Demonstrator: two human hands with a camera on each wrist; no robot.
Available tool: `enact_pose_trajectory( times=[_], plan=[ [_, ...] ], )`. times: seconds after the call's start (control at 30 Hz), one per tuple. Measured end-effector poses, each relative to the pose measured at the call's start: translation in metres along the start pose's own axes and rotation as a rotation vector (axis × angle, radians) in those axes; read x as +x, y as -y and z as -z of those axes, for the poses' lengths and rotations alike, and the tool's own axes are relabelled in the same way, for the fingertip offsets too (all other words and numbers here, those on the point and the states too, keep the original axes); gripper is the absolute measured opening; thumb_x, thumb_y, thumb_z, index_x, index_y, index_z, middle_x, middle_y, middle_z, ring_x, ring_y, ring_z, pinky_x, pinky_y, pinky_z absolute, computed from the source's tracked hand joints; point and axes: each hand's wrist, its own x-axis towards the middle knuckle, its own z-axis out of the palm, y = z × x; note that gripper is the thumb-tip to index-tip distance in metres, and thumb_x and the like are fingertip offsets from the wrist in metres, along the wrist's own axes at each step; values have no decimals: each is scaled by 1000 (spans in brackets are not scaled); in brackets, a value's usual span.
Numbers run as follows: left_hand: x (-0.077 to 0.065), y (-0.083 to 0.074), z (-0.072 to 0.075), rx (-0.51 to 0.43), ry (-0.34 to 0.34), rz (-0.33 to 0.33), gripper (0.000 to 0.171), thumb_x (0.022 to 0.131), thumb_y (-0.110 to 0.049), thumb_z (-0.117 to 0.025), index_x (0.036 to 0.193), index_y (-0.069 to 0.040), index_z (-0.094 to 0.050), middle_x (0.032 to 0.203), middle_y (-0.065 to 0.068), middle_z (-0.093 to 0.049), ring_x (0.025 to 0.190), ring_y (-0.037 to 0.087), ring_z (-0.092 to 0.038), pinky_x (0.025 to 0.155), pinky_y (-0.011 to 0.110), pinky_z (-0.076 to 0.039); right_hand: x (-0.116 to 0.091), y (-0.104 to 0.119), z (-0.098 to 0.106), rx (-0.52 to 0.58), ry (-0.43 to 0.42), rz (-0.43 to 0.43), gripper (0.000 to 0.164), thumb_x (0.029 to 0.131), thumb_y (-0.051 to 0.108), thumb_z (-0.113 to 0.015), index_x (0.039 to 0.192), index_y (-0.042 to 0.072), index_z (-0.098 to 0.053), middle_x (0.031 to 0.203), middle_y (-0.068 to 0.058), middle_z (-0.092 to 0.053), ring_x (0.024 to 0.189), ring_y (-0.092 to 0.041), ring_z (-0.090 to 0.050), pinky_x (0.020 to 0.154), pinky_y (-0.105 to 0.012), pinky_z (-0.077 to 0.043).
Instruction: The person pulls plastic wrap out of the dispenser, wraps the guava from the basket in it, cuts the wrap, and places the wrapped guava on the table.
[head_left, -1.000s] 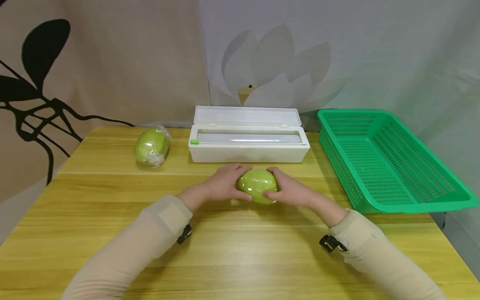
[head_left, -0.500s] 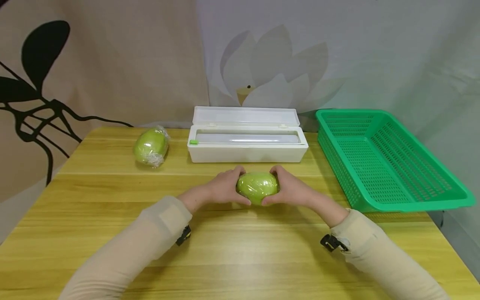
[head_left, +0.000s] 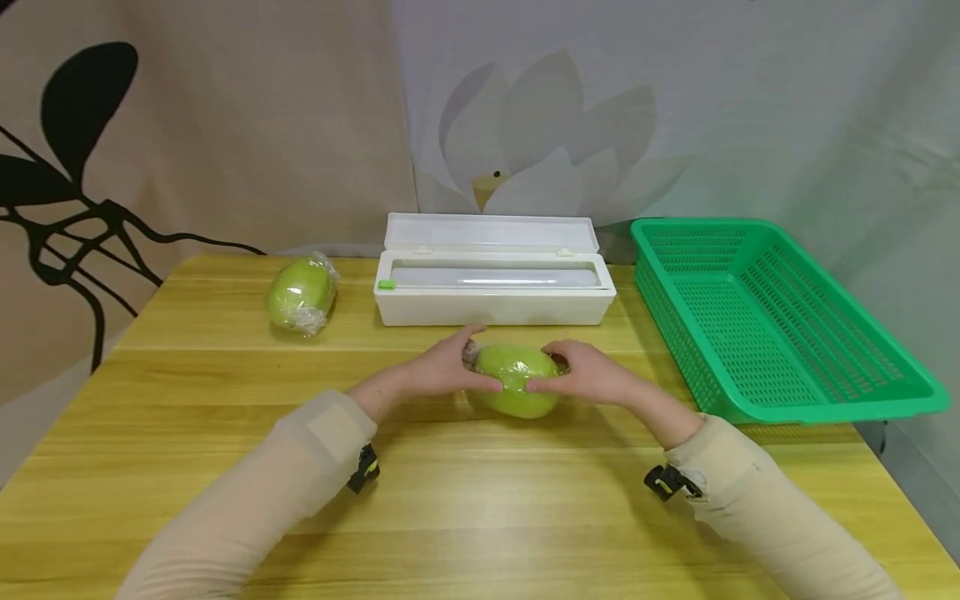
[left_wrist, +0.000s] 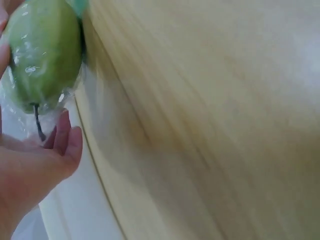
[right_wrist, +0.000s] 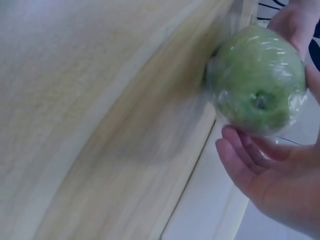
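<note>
A green pear [head_left: 519, 405] wrapped in clear cling film is between the two hands, low over the wooden table. At its left end is the left hand [head_left: 441, 367], its thumb on the near side and its fingers behind. The right hand [head_left: 592, 372] holds the other end in the same way. In the left wrist view the dark stem of the pear [left_wrist: 44, 55] points toward the left palm [left_wrist: 30, 170]. The right wrist view shows the blossom end of the pear [right_wrist: 259, 85] under creased film, above the curled fingers of the right hand [right_wrist: 280, 175].
Behind the hands stands a white cling film box [head_left: 495, 308], lid raised, roll visible, with a green slider at its left. Another film-wrapped pear [head_left: 302, 292] lies at the back left. On the right a green plastic basket [head_left: 675, 321] reaches over the table's [head_left: 480, 517] edge.
The wrapped pear has turned between the hands and come slightly nearer the person. Both thumbs have moved up onto its near side, and the left fingers have loosened at the far side.
</note>
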Motion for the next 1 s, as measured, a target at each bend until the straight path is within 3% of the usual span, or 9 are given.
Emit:
enact_pose_trajectory(
  times=[0.13,0.3,0.4,0.57,0.67,0.77,0.9,1.0],
  plan=[
    [2,1,-1,-89,-64,50,103,79,-37,-73,150,-10,-3,149,23,-26,134,35,-34,110,48,-33,0,-2,1,36,25,-67,71,87,47,-60,137,-1,-41,108,-16,-63,94,-21,-58,77,-32,-51],
    [4,0,-4,-180,-145,99,101,83,-39,-69,150,-10,1,144,24,-34,128,36,-43,105,46,-41,2,-3,-2,153,75,-138,62,93,44,-51,129,-5,-47,117,-23,-60,89,-22,-65,78,-35,-56],
    [4,0,-7,-222,-140,155,96,87,-44,-62,149,-4,0,144,26,-36,122,37,-51,102,45,-44,2,-4,-4,249,115,-175,60,95,43,-47,128,-8,-46,115,-24,-60,82,-22,-66,78,-36,-57],
    [1,-1,-11,-324,-40,219,77,94,-43,-48,140,12,-20,132,29,-45,104,31,-61,92,36,-52,-1,-1,-8,367,203,-176,58,99,40,-36,124,-12,-48,98,-26,-66,77,-27,-68,73,-38,-58],
    [-2,0,-11,-390,53,198,64,96,-33,-47,135,13,-29,125,28,-48,104,29,-59,91,35,-53,-3,1,-9,365,233,-180,58,100,39,-32,118,-13,-52,93,-26,-68,78,-29,-68,72,-39,-58],
    [-4,1,-10,-431,122,177,61,95,-27,-49,137,10,-26,127,27,-47,108,31,-57,95,36,-51,-2,2,-8,309,195,-197,57,99,40,-36,119,-11,-53,101,-25,-66,83,-28,-67,74,-38,-58],
    [-5,0,-11,-451,131,166,64,96,-29,-48,142,6,-20,130,28,-46,112,34,-56,96,38,-50,1,4,-8,297,133,-203,57,97,36,-45,126,-12,-46,108,-25,-62,90,-28,-65,79,-38,-57],
    [-6,-2,-13,-442,120,163,66,97,-32,-46,146,3,-18,132,28,-46,113,35,-56,96,39,-50,2,4,-9,355,114,-199,55,97,31,-46,127,-15,-44,101,-24,-63,87,-25,-65,82,-37,-57]
  ],
)
